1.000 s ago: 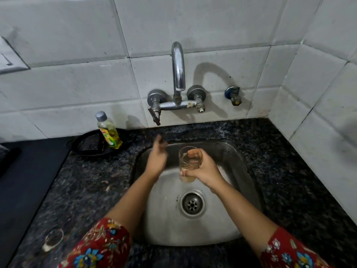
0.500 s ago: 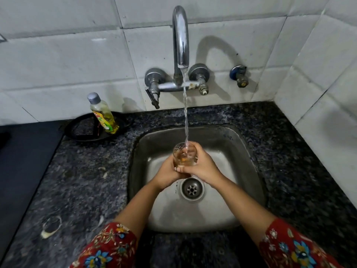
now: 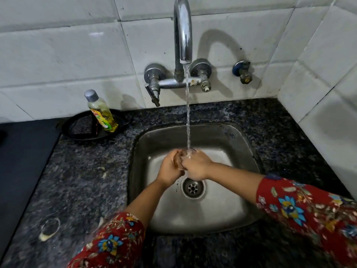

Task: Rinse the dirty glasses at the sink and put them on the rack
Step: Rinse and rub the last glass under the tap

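Soap bottle stands in a black tray on the counter, well up-left of the drain. Just above the drain, L hand curls its fingers round the left side of the glass, under the tap stream, w/ R hand wrapped round the other side; glass mostly hidden btwn them, tilt unclear. Prob light, stiff, breakable & slick when wet: best gripped round the body, not the rim, w/ steady squeeze.

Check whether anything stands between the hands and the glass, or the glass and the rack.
Nothing visible: the left hand and right hand both grip the glass under the water stream. The rack is out of view, so that path can't be judged.
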Motion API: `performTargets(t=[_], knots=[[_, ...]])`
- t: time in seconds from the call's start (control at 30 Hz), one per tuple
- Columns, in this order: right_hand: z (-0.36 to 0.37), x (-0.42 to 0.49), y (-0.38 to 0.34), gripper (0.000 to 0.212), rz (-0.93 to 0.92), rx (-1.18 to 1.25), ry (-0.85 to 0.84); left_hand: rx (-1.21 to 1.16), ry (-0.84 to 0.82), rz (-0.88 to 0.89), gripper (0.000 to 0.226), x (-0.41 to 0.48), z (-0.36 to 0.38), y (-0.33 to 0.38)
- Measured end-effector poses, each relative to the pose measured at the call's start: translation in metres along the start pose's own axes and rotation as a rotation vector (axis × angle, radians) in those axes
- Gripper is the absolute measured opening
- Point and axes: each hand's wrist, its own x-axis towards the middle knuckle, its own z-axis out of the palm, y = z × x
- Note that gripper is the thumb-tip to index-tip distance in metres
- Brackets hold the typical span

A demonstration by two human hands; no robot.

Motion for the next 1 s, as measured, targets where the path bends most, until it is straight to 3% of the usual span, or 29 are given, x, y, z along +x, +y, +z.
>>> performTargets(t=[0.1, 0.17, 0.2, 0.23, 0.27, 0.3, 0.37, 0.43, 0.5, 0.6, 0.7, 0.77, 0.87, 0.93, 1.0], knots=[[-0.001, 0.000, 0.003, 0.028, -0.036, 0.075, 0.012, -0.025, -0.028, 0.007, 0.056, -0.002, -0.006, 0.004], [0.007, -0.011, 0.010, 0.024, -0.063, 0.512, 0.157, -0.045, -0.191, -0.022, 0.065, 0.000, -0.014, 0.011], [0.015, -0.012, 0.009, 0.030, -0.095, 0.857, 0.195, -0.039, -0.259, -0.034, 0.068, 0.001, -0.016, 0.012], [0.012, -0.007, 0.013, 0.039, -0.115, 0.989, 0.238, -0.054, -0.281, -0.034, 0.070, 0.001, -0.015, 0.014], [0.014, -0.007, 0.013, 0.038, -0.194, 0.717, 0.253, -0.058, -0.248, -0.036, 0.069, 0.000, -0.012, 0.014], [0.004, -0.010, 0.009, 0.031, -0.197, 0.375, 0.164, -0.037, -0.173, -0.024, 0.065, -0.001, -0.007, 0.014], [0.000, -0.010, 0.003, 0.027, 0.010, 0.186, -0.020, 0.000, -0.031, -0.003, 0.052, -0.003, 0.004, 0.011], [0.005, -0.009, 0.003, 0.028, 0.060, 0.221, -0.020, -0.015, -0.011, 0.003, 0.055, -0.005, 0.005, 0.013], [0.005, -0.014, 0.010, 0.025, -0.048, 0.230, 0.094, -0.027, -0.141, -0.009, 0.066, -0.005, -0.002, 0.016], [0.007, -0.025, 0.023, 0.031, -0.038, 0.407, 0.088, 0.008, -0.278, -0.035, 0.074, -0.005, -0.008, 0.017], [0.007, -0.019, 0.012, 0.026, -0.031, 0.246, 0.035, 0.085, -0.116, 0.008, 0.057, -0.003, 0.002, 0.014], [0.005, -0.016, 0.010, 0.030, 0.005, 0.270, 0.029, 0.077, -0.032, -0.003, 0.051, -0.003, 0.007, 0.013], [0.002, -0.018, 0.021, 0.025, -0.108, 0.326, 0.092, -0.030, -0.125, -0.046, 0.065, -0.002, 0.000, 0.015], [0.006, -0.024, 0.024, 0.021, -0.126, 0.492, 0.079, -0.033, -0.194, -0.075, 0.068, -0.003, -0.002, 0.018], [0.006, -0.019, 0.018, 0.015, -0.092, 0.300, 0.030, -0.009, -0.128, -0.060, 0.063, -0.005, 0.004, 0.019]])
